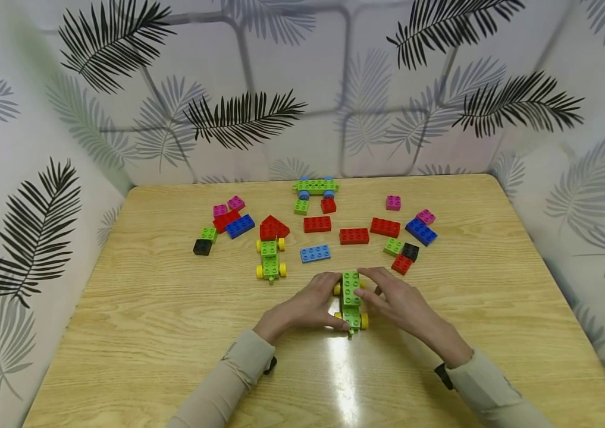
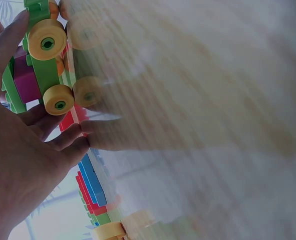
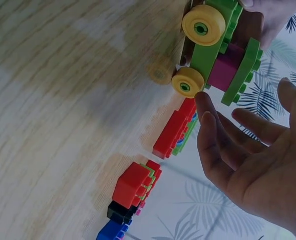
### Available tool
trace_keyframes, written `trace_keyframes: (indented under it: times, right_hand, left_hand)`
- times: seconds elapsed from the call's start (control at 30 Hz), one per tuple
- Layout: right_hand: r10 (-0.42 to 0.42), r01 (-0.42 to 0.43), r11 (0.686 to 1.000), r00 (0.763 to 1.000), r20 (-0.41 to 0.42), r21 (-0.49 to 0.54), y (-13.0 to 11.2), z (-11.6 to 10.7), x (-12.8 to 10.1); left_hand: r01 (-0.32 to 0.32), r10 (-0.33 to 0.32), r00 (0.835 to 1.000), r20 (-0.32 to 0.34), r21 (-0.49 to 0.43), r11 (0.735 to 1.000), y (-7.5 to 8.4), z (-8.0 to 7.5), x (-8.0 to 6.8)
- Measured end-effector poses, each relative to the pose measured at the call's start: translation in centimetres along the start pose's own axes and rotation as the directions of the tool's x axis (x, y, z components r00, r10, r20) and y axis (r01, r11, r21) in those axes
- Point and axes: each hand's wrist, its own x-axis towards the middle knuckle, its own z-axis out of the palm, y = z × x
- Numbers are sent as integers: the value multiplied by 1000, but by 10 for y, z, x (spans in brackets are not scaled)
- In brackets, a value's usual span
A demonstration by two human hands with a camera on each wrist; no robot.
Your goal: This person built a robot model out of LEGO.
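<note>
A wooden table (image 1: 147, 333) with a glossy grain stands against leaf-patterned walls. The left hand (image 1: 302, 309) holds the green toy car (image 1: 351, 300) at its side, fingers curled against it; the right hand (image 1: 398, 300) rests its relaxed fingers on the car's other side and top. The car sits on the table between both hands. Its yellow wheels (image 2: 47, 42) are smooth and round, so it could roll or its studded bricks pop apart under uneven pressure. Beyond the hold lie a second car (image 1: 271, 257), a blue brick (image 1: 315, 254) and red bricks (image 1: 354, 236).
</note>
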Motion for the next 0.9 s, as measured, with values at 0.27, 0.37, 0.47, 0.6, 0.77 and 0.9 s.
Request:
trace_keyframes:
  times: [0.27,0.37,0.47,0.6,0.77,0.9]
  right_hand:
    - [4,-4,1000,1000,-17,-4,2,0,-2]
    - [6,-6,1000,1000,-27,-7,3,0,-2]
    - [2,-2,1000,999,-35,-7,5,-1,-3]
    - [13,-14,1000,999,-40,-5,7,0,-3]
    - [25,-26,1000,999,-42,-8,10,0,-2]
    - [29,-29,1000,999,-45,-8,12,-2,-2]
  left_hand:
    - [19,-19,1000,7,4,1000,0,1,1]
    - [18,-18,1000,5,7,1000,0,1,1]
    - [20,-20,1000,5,6,1000,0,1,1]
    - [19,-19,1000,4,5,1000,0,0,0]
    - [16,-16,1000,3,7,1000,0,1,0]
    - [22,-22,1000,10,6,1000,0,1,0]
